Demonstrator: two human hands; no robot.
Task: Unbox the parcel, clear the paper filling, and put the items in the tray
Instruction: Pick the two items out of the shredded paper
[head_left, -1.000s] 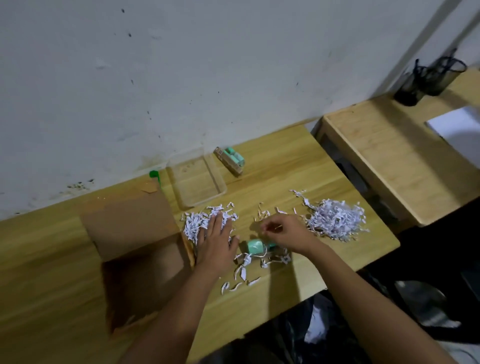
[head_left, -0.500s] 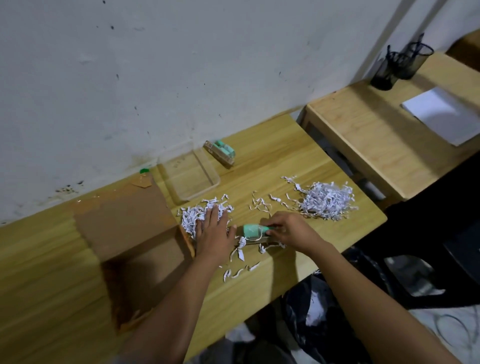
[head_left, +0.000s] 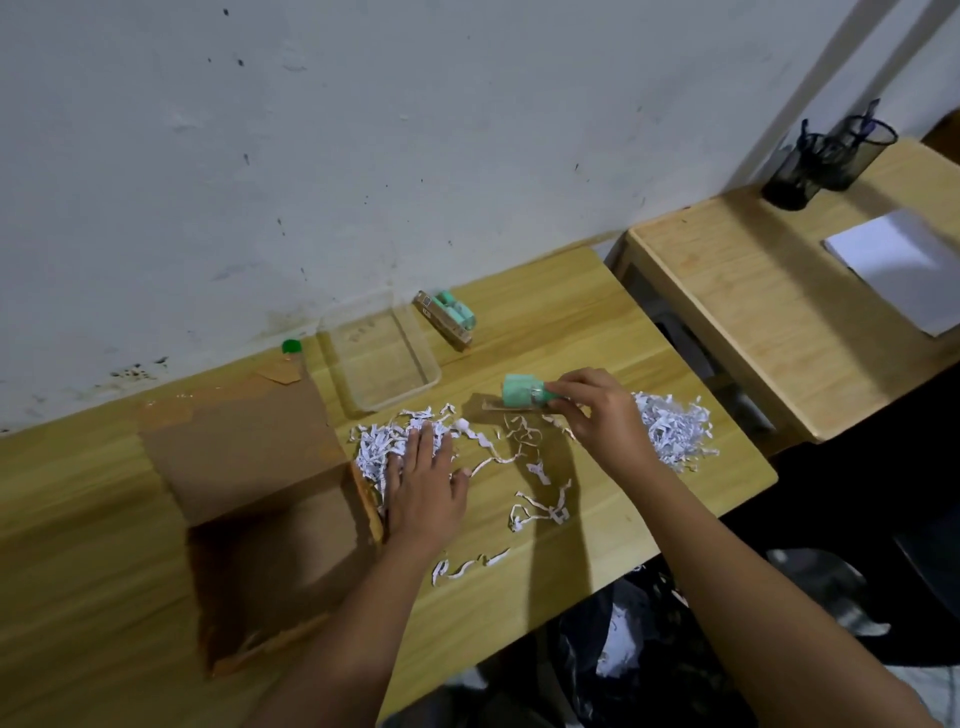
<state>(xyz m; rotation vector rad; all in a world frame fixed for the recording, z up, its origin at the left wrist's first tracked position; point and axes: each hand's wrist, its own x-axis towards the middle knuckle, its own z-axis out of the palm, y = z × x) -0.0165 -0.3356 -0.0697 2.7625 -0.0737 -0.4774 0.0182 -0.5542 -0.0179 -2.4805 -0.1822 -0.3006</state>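
While the opened cardboard parcel (head_left: 260, 493) lay at nine o'clock, the left hand (head_left: 428, 488) pressed flat, fingers spread, on shredded paper filling (head_left: 387, 447), probably pinning it. The right hand (head_left: 597, 410), fingertips pinched on a mint-green roll (head_left: 522, 391), held it toward the clear tray (head_left: 382, 358) at eleven o'clock.

The cardboard box (head_left: 270, 525) interior sits in deep shadow — contents unreadable; green item (head_left: 524, 391) blurred.
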